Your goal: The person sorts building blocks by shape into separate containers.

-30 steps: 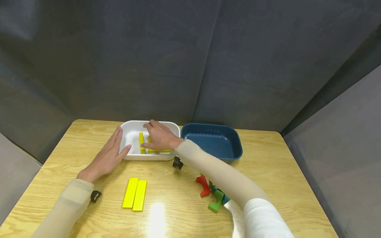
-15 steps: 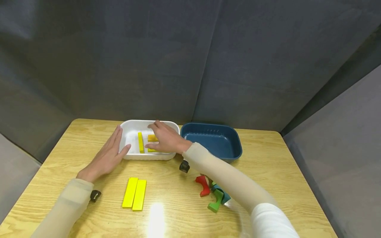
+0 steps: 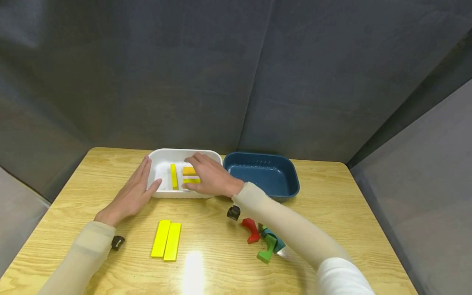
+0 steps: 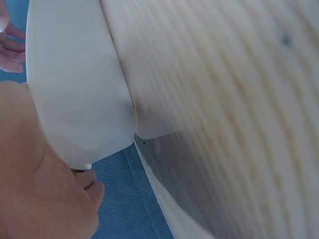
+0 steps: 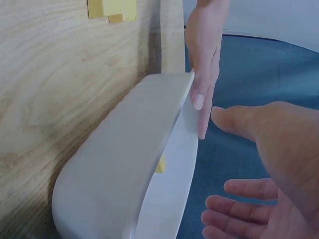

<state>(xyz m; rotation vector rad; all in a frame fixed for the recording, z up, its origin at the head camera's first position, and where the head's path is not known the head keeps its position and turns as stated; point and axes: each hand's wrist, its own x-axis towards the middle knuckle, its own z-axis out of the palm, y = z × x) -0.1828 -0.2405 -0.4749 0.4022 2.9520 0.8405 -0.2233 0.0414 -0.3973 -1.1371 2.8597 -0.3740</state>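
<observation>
Yellow flat rectangular slabs (image 3: 172, 241) sit up front on the wood-grain worktop (image 3: 210, 268). Behind them, the left hand (image 3: 129, 195) lies straight-fingered against the white oblong plastic tray (image 3: 180, 195); the right hand (image 3: 213, 176), spread and seemingly empty, hovers over slim yellow sticks (image 3: 174, 177) and an orange block (image 3: 189, 171) inside. A dragging thumb could knock those askew. That hand's edged right since half a sec ago.
</observation>
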